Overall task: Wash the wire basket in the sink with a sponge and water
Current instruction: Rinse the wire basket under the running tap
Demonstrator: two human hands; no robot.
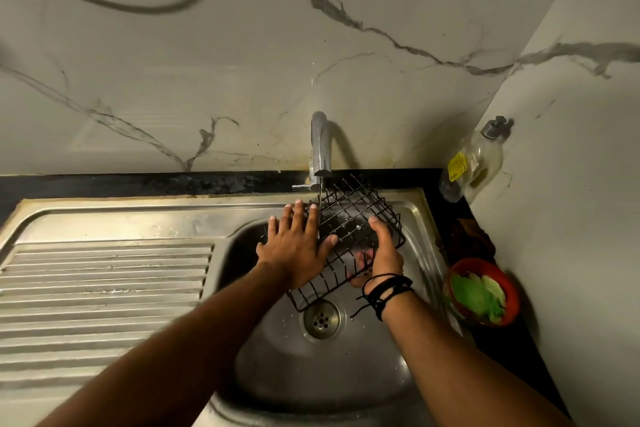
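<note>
A black wire basket (349,218) is held tilted over the steel sink bowl (322,367), under the tap (320,146). A thin stream of water runs from the spout onto its far end. My left hand (296,246) lies flat with straight fingers spread on the basket's left side. My right hand (381,253) grips the basket's right side, thumb on top and fingers curled under the wires. A green sponge (479,295) lies in a red bowl to the right of the sink, away from both hands.
The ribbed steel draining board (104,288) fills the left. The drain (321,319) sits under the basket's near end. A clear dish-soap bottle (474,159) stands in the back right corner. The red bowl (457,267) sits on the dark counter. A marble wall rises behind.
</note>
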